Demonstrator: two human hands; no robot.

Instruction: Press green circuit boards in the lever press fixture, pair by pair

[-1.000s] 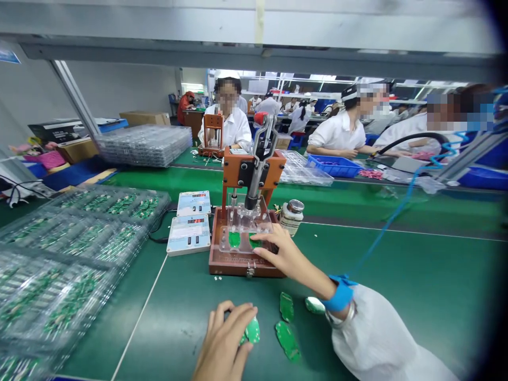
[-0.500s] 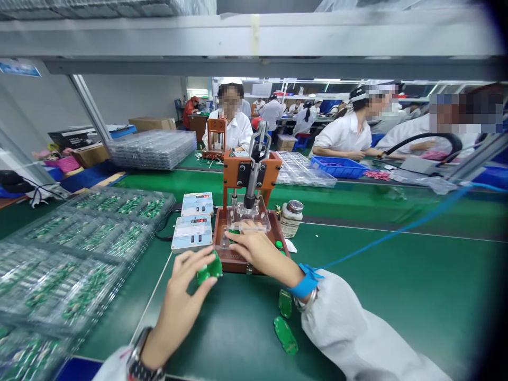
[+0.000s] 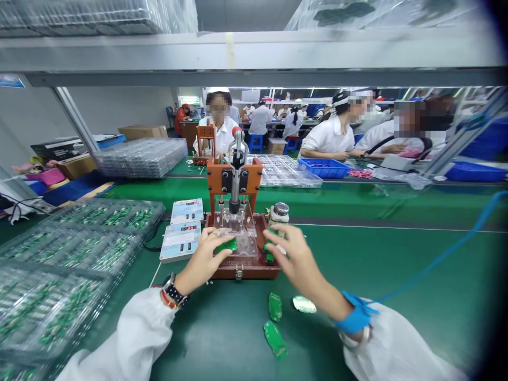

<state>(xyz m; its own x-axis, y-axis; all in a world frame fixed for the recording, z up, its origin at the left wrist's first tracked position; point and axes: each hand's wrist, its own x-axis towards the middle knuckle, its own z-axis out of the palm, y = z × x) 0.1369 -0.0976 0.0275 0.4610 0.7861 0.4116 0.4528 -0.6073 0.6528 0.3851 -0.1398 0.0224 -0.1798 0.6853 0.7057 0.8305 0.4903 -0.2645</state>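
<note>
My left hand (image 3: 204, 259) is closed on a green circuit board (image 3: 227, 245), holding it at the front left of the clear plate of a hand press (image 3: 234, 180). The press has an orange frame, a steel lever and a reddish-brown base. To the right of the base, near its green buttons (image 3: 269, 257), my right hand (image 3: 296, 256) has its fingers bent. A sliver of green, apparently another circuit board (image 3: 272, 231), shows at its fingertips, mostly hidden. Two green boards (image 3: 274, 307) lie in front of the press, with a shiny pale one (image 3: 304, 304) beside them.
Clear trays of circuit boards (image 3: 79, 264) cover the left of the green bench. Two counter boxes (image 3: 181, 241) and a jar (image 3: 279, 214) flank the press. A shelf beam (image 3: 254, 53) runs overhead. Co-workers sit beyond; a blue cord (image 3: 448, 259) trails from my right wristband.
My left hand has brought its board forward to the press plate. My right hand has drawn away from the plate to the right. The view has shifted, and the pale board now shows.
</note>
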